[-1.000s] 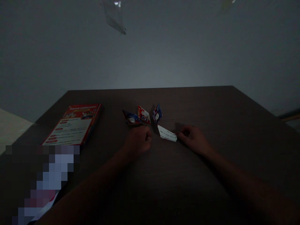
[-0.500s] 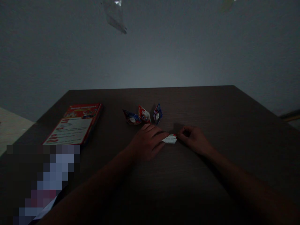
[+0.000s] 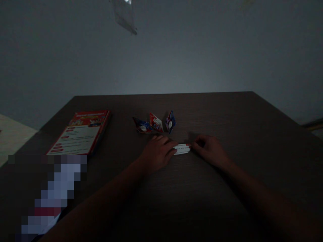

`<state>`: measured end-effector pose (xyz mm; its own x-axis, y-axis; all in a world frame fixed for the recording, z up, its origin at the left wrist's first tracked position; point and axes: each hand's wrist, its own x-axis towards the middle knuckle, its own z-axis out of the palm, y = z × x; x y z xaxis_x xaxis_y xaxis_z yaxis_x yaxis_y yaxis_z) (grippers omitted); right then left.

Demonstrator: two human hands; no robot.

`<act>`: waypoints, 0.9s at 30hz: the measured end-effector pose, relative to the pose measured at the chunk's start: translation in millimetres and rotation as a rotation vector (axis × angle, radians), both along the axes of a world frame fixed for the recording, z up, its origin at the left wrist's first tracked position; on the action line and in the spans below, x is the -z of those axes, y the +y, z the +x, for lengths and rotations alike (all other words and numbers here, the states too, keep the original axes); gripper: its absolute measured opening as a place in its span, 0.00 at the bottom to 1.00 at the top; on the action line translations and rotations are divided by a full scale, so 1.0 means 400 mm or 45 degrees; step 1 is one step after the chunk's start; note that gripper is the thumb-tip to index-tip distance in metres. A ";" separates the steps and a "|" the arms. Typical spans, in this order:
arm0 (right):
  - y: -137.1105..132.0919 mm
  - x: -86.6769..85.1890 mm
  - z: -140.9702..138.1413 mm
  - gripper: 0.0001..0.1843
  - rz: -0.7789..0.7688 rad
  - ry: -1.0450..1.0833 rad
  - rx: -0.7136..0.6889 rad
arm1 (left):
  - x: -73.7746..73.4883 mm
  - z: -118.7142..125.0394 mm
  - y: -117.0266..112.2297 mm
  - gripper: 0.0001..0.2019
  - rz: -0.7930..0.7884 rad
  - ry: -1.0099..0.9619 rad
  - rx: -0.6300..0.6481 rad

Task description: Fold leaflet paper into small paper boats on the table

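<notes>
A small folded paper [image 3: 182, 148], white with printed text and a bit of red along its upper edge, lies low over the table between my hands. My left hand [image 3: 157, 153] has its thumb and forefinger closed on the left end of the paper, while the other fingers curve toward the tabletop. At the right end, my right hand [image 3: 210, 149] pinches the paper between thumb and forefinger. Just beyond my left hand stand folded paper pieces: a dark blue one [image 3: 142, 128], a red and white one [image 3: 156, 123] and a blue one [image 3: 171, 122].
The dark wood-grain table [image 3: 214, 111] meets a grey wall [image 3: 191, 50] at its far edge. A thick red and white book [image 3: 80, 132] lies on the left, with a pixelated patch below it. Clear plastic [image 3: 124, 16] hangs on the wall.
My left hand has drawn back a little to the left along the paper, so more of its printed face shows. My right hand keeps its pinch in nearly the same place.
</notes>
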<state>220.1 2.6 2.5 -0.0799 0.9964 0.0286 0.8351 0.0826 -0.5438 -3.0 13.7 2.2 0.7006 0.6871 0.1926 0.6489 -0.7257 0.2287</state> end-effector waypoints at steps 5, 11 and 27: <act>-0.007 -0.001 0.004 0.11 0.086 -0.041 -0.052 | 0.000 0.004 -0.006 0.16 0.025 0.048 -0.041; -0.026 0.000 0.010 0.19 0.400 -0.032 -0.465 | 0.000 0.007 -0.006 0.16 0.021 0.040 -0.042; -0.027 -0.008 0.008 0.10 0.320 0.133 -0.690 | 0.006 -0.005 0.007 0.15 -0.155 -0.273 0.190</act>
